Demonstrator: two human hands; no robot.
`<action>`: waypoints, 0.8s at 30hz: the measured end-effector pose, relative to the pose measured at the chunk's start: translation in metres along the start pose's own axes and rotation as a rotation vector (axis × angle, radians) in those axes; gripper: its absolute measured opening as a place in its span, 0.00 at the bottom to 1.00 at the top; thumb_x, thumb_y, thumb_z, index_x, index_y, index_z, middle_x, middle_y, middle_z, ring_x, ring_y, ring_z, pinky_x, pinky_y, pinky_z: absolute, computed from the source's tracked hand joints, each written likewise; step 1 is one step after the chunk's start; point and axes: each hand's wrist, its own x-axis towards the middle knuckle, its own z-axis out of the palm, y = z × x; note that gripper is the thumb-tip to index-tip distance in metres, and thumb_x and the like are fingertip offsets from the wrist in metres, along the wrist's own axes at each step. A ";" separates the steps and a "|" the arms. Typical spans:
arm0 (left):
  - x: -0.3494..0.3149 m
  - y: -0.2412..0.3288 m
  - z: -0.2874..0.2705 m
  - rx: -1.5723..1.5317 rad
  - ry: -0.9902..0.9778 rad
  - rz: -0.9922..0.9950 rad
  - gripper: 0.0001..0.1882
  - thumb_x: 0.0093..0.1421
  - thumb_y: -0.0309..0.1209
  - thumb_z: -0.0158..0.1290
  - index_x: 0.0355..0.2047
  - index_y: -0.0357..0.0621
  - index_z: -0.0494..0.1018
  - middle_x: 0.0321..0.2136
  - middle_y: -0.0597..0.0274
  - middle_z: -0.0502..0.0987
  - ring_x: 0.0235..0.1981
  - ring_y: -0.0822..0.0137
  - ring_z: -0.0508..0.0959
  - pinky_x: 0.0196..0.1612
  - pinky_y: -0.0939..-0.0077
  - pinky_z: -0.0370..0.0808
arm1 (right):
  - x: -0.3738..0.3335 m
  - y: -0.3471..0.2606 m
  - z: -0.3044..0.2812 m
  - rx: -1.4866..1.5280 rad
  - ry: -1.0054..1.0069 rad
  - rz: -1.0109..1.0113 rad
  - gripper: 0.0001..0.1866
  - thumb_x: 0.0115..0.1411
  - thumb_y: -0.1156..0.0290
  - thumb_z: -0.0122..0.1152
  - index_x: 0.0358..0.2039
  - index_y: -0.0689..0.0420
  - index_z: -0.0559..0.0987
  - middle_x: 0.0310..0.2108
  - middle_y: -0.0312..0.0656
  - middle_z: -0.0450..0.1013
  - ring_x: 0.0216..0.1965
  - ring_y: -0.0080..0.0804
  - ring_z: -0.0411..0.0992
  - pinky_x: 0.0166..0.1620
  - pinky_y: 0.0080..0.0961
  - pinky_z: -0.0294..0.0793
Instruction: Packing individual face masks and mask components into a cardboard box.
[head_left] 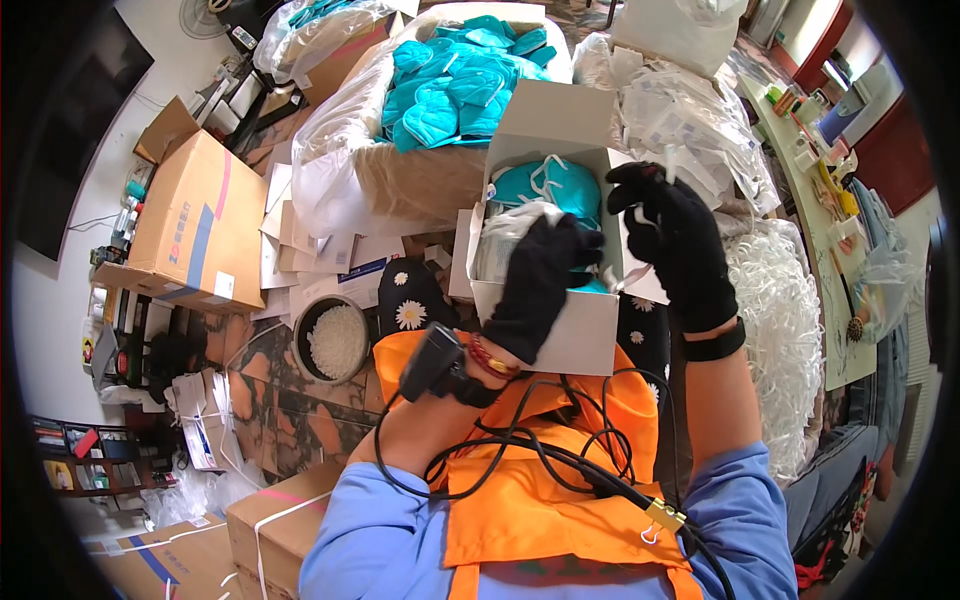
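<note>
Nearest of all, an orange apron (530,545) spreads over blue sleeves, with a black cable (510,437) looping across it and a gold binder clip (664,514) gripping the cable on the right; over to the near left sit taped cardboard boxes (285,520). Just beyond, the left wrist carries a strapped black device (433,362) and a red bracelet (490,360), the right wrist a dark band (714,342). And here is the centre of it: an open white box (550,335) stands between the thighs, in black trousers dotted with daisies (410,302), its far flap raised. The black-gloved left hand (540,265) is over the box's opening, fingers curled, right beside a whitish plastic-looking bundle (500,240); whether it grips anything, I cannot tell. The gloved right hand (680,235) is up at the box's right side, fingers bent inward, a small white piece (670,160) showing by its fingertips; whether it is pinched, I cannot tell. Inside the box, toward the far end, lies a teal mask (565,185) with white straps. Left of the box, a bowl (302,345) of white granules; right, a heap of white strips (775,340). Farther left, a big open carton (190,225); far ahead, a pile of teal masks (460,85) fills a plastic-lined container (335,190).
</note>
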 end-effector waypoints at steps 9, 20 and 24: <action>-0.030 0.015 0.037 0.546 -0.060 0.173 0.12 0.67 0.38 0.45 0.38 0.40 0.69 0.26 0.58 0.75 0.28 0.65 0.79 0.28 0.74 0.75 | 0.002 0.001 0.018 0.158 0.096 0.184 0.17 0.66 0.56 0.47 0.38 0.56 0.78 0.27 0.32 0.73 0.19 0.14 0.60 0.23 0.12 0.58; -0.033 -0.005 0.033 0.830 -0.106 0.597 0.10 0.59 0.28 0.51 0.40 0.39 0.70 0.30 0.55 0.71 0.28 0.58 0.77 0.28 0.71 0.75 | 0.005 0.020 0.015 0.192 0.206 0.115 0.17 0.66 0.57 0.47 0.40 0.57 0.78 0.25 0.31 0.72 0.20 0.15 0.60 0.23 0.13 0.58; -0.041 0.008 0.024 0.651 -0.244 0.138 0.13 0.55 0.22 0.53 0.42 0.39 0.71 0.32 0.53 0.71 0.30 0.54 0.77 0.29 0.70 0.75 | 0.004 0.024 -0.010 -0.086 0.254 -0.048 0.15 0.69 0.63 0.46 0.45 0.59 0.77 0.25 0.26 0.60 0.22 0.10 0.56 0.23 0.09 0.56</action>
